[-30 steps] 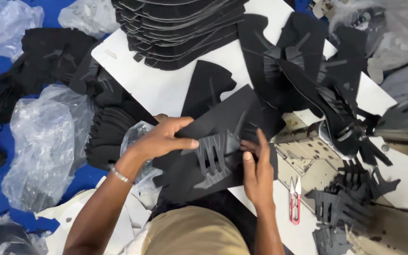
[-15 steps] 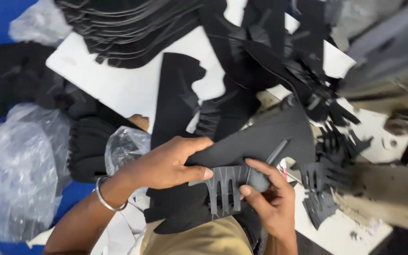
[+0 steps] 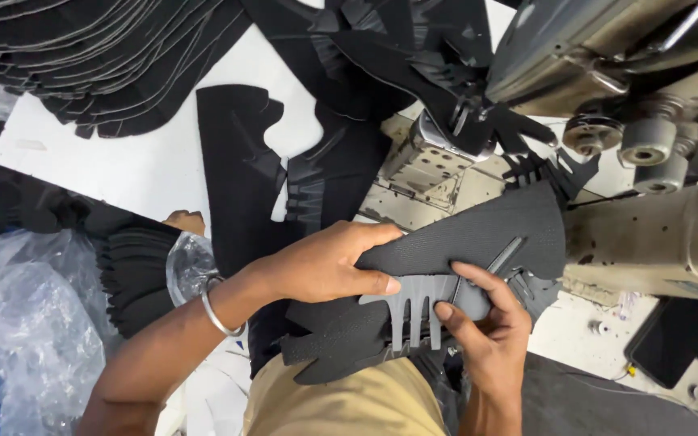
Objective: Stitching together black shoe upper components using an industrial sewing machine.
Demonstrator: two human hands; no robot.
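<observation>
- Head view: the left hand [image 3: 325, 262] lies flat over a dark grey textured shoe-upper panel [image 3: 478, 234], with its thumb pressed down on a grey comb-shaped overlay piece [image 3: 414, 303], fingers together.
- The right hand [image 3: 486, 331] pinches the overlay piece against the panel from below, thumb on top and fingers curled beneath.
- Both pieces are held just off the near edge of the worktop [image 3: 147, 161], over the person's lap, with the panel's far tip reaching towards the sewing machine [image 3: 648, 226] at the right edge.
- A metal bangle [image 3: 213, 311] circles the left wrist.
- A stack of black cut pieces [image 3: 107, 48] fills the far left corner.
- Clear plastic bags [image 3: 26, 323] lie off the left edge.
- A black phone-like slab [image 3: 672, 339] rests near the right corner.
</observation>
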